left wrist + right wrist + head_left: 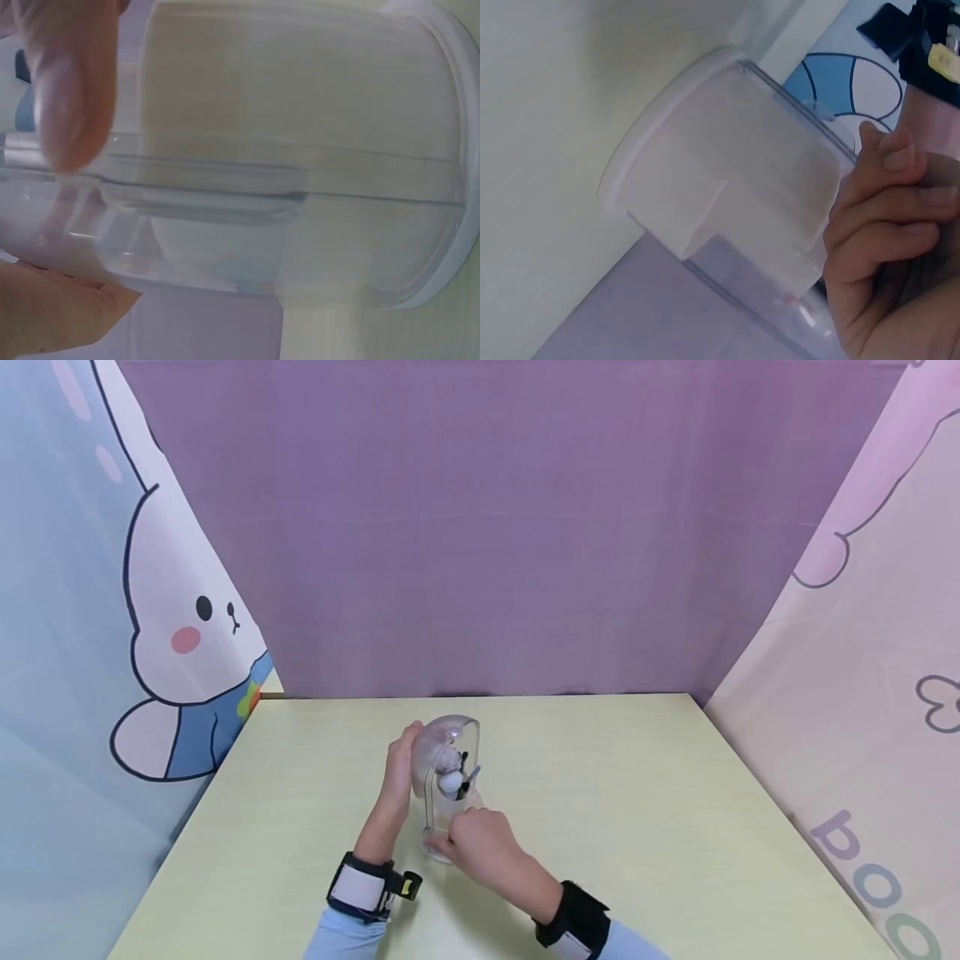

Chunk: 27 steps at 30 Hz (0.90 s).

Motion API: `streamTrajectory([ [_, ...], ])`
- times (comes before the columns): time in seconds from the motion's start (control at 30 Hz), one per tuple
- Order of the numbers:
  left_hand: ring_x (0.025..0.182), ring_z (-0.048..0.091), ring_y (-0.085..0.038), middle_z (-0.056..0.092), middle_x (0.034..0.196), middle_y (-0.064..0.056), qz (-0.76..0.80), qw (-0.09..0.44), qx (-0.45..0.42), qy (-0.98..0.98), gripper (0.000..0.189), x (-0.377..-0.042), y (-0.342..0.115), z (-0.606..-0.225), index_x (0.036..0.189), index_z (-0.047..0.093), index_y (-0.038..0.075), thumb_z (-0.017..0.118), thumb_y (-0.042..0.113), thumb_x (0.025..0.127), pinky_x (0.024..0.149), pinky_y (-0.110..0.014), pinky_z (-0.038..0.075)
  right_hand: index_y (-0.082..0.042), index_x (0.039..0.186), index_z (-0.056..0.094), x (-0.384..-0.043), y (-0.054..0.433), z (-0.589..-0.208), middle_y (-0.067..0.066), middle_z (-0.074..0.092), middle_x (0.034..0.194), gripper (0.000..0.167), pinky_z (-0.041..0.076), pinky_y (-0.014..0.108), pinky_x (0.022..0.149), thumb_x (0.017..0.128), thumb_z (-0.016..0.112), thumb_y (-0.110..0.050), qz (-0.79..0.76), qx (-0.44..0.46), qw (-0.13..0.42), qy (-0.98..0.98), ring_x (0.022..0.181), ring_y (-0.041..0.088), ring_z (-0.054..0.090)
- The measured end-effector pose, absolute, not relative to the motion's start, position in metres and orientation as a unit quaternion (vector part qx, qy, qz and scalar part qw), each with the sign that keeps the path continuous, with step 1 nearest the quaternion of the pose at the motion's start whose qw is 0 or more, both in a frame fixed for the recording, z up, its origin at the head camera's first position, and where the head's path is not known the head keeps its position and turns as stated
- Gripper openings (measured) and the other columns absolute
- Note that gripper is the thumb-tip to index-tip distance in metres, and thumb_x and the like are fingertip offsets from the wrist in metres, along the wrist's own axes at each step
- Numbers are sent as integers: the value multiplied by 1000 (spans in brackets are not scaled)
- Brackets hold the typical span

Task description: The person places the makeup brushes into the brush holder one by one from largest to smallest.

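Observation:
A clear plastic holder (420,764) with a domed top and white base stands on the table. Through its open front show a pale fluffy tuft (448,758), a whitish rounded piece (450,782) and dark, thin items, too small to name. My left hand (396,777) grips the holder's left side; in the left wrist view its thumb (71,105) lies against the clear wall. My right hand (483,847) is in front, fingers curled, one digit reaching to the lower front edge. In the right wrist view its curled fingers (885,217) show nothing between them.
The pale table (615,793) stretches around the holder. A purple curtain (480,527) hangs behind it. Printed cloths flank the table, a blue one (60,693) with a cartoon animal and a pale one (862,693). Black bands (573,917) circle both wrists.

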<state>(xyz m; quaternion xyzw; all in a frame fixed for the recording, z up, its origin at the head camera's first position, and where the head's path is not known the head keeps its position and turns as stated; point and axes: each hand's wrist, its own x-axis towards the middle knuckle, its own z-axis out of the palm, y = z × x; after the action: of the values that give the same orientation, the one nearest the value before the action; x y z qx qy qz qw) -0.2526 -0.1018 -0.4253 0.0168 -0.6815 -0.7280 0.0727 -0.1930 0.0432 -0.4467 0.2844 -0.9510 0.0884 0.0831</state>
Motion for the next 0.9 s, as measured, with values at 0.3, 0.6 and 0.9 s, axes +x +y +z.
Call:
streamTrajectory([
  [0.3,66,43,-11,43,55,8,-725,92,30,-682,43,-258,-102,-429,61,51,19,39,44,94,74,-29,36,-20,43,39,-191,31,-446,-8,36,40,53,28,28,35,83,60,-46,50,286,151,-945,39,11,39],
  [0.6,67,41,-11,43,58,6,-727,88,31,-680,44,-257,-102,-430,61,49,18,38,44,94,74,-29,35,-20,42,32,-195,48,-442,-12,23,40,50,25,23,36,81,58,-36,132,285,17,-949,38,5,28],
  [0.9,71,42,-14,44,61,4,-728,79,33,-680,45,-259,-102,-431,60,48,18,36,43,95,77,-32,34,-19,55,61,-213,82,-425,-13,46,48,19,31,19,41,74,65,-20,218,271,-110,-931,43,3,38],
])
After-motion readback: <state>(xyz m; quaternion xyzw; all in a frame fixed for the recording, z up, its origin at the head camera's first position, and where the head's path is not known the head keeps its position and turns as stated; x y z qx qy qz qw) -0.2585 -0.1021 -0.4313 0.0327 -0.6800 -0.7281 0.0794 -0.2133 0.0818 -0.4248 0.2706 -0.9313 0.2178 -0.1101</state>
